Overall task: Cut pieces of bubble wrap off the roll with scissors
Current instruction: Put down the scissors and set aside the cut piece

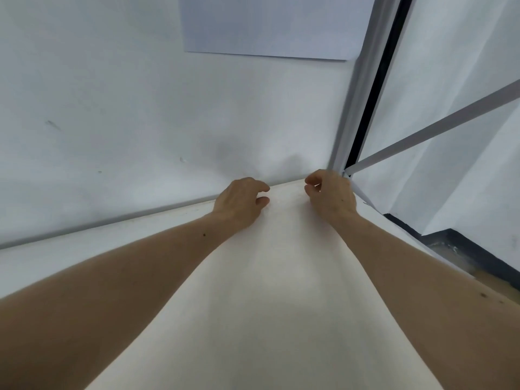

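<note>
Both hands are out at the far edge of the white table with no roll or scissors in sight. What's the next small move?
Probably draw both hands back and look down or sideways for the tools. The left hand and right hand hang half-curled and empty near the far edge of the table; neither bubble wrap nor scissors shows.

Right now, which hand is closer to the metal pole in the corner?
The right hand. It sits beside the metal pole, while the left hand is farther away along the table edge.

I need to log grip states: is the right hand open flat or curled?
Curled. The right hand has its fingers bent inward above the white table; nothing visible inside.
</note>
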A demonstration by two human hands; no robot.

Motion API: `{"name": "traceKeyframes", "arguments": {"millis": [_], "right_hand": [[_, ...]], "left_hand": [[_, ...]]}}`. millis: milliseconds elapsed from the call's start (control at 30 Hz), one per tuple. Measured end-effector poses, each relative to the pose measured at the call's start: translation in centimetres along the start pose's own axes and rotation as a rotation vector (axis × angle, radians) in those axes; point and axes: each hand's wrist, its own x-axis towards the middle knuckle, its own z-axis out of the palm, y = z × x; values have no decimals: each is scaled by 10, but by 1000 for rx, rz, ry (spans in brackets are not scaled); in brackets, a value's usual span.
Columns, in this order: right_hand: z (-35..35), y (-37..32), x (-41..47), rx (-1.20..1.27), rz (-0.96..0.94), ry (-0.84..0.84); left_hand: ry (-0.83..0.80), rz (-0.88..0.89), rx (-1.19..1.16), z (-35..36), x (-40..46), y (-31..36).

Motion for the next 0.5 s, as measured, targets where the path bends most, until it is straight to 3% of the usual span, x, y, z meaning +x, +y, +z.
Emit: {"name": "traceKeyframes", "arguments": {"millis": [333, 500], "right_hand": [[-20, -11, -26, -27, 2, 36], [-38, -44, -75, -121, -51, -70]], "left_hand": [[25, -69, 36, -35, -30, 11], [11, -104, 68, -74, -86, 9]]}}
